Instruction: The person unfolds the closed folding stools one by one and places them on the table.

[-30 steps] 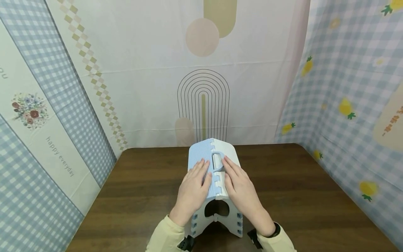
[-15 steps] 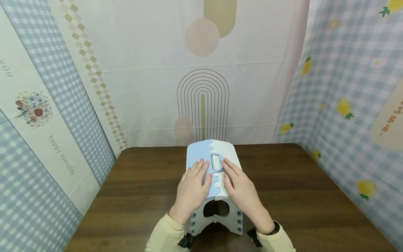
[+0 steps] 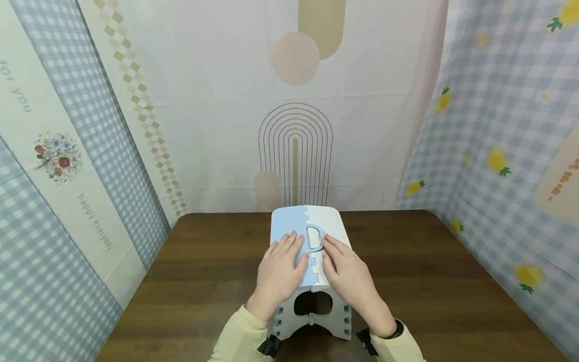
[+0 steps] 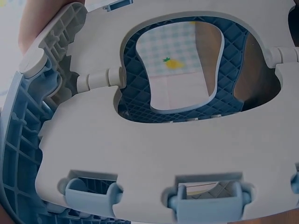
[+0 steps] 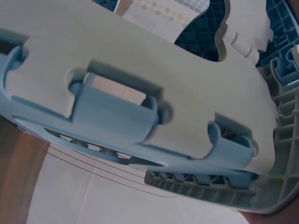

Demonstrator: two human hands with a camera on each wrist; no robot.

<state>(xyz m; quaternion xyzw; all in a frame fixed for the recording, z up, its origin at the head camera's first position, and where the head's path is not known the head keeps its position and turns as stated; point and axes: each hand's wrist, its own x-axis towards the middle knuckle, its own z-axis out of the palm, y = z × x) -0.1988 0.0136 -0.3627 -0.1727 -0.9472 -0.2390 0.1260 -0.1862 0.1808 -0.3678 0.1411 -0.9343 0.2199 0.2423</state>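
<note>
A folding step stool [image 3: 329, 218] stands on the table, its top half blue and half white, with a toothed seam down the middle. My left hand [image 3: 279, 269] lies on the blue half, fingers extended. On the white half rests my right hand [image 3: 352, 279], fingers straight and fingertips beside the blue D-shaped handle [image 3: 322, 232]. The left wrist view shows the stool's grey-white end panel [image 4: 163, 149] with a large opening and blue hinge lugs. In the right wrist view the end panel [image 5: 187, 88] and ribbed underside appear.
The brown wooden table [image 3: 203, 281] surrounds the stool. A printed white cloth [image 3: 217, 141] hangs behind it, a blue checked cloth [image 3: 104, 125] at the left and another checked cloth with lemons [image 3: 479, 166] at the right.
The stool's top has flattened from a slight ridge at the seam to nearly level, with both hands staying on it. The head view has shifted slightly.
</note>
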